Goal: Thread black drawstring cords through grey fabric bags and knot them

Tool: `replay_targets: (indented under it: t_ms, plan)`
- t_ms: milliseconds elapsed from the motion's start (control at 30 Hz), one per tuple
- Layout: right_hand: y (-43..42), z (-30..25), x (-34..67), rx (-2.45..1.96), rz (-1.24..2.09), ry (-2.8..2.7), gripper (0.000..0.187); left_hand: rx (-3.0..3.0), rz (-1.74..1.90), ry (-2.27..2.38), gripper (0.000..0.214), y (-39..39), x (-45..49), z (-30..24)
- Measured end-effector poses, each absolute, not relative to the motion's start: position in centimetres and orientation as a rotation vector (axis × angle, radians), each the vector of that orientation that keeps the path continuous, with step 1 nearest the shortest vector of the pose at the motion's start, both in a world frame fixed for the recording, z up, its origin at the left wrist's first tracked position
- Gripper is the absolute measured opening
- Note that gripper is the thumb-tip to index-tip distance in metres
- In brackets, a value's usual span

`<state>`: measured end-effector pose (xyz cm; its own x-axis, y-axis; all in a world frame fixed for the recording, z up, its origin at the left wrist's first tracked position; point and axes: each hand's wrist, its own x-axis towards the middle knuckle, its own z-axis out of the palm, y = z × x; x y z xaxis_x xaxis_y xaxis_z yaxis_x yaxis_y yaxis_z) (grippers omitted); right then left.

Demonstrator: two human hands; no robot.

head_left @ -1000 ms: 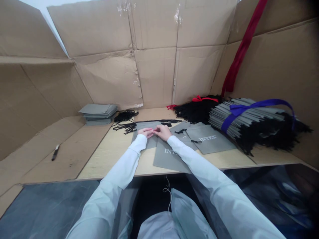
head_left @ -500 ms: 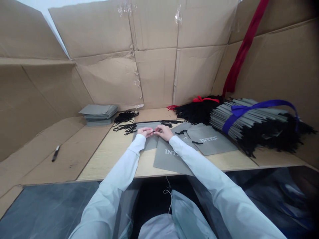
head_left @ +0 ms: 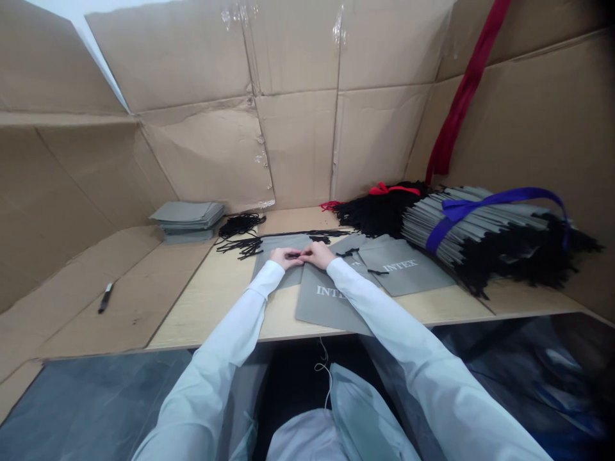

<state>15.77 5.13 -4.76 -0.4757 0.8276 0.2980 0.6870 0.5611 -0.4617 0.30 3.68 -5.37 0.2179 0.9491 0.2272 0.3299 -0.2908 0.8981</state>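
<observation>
My left hand and my right hand meet above the grey pouches, fingertips pinched together. Between them is a short stretch of black drawstring cord, mostly hidden by the fingers. Under my left hand lies a plain grey pouch. Below my right hand is a grey pouch printed INTEX, partly covered by my right sleeve. More grey pouches with black cord ends, one a printed pouch, overlap to the right. Loose black cords lie behind and left of my hands.
A stack of grey pouches and a coil of black cord stand at the back left. On the right are a pouch bundle tied with blue ribbon and a black cord bundle. A marker lies left. Cardboard walls enclose the table.
My hands have come closer together and their fingertips now touch around the black cord. The left fingers have curled in more. The view has shifted slightly.
</observation>
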Motion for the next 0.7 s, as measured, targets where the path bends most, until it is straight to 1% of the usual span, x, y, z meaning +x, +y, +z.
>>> replay_targets:
  t_ms: [167,333,433,700]
  plan:
    - [5.4,-4.7,16.3,-1.244,0.309,-2.359,0.027,1.73,1.095,1.281,0.032,3.4,0.3,-5.3]
    - [5.6,-4.3,16.6,-0.973,0.349,-2.497,0.03,1.576,1.096,1.134,0.033,3.5,0.2,-5.3]
    - [5.6,-4.0,16.9,-0.882,0.378,-2.512,0.032,1.565,1.078,1.061,0.032,3.6,-0.1,-5.3]
    - [5.9,-3.8,17.3,-0.931,0.3,-2.565,0.028,1.589,1.038,1.042,0.031,4.1,-0.6,-5.6]
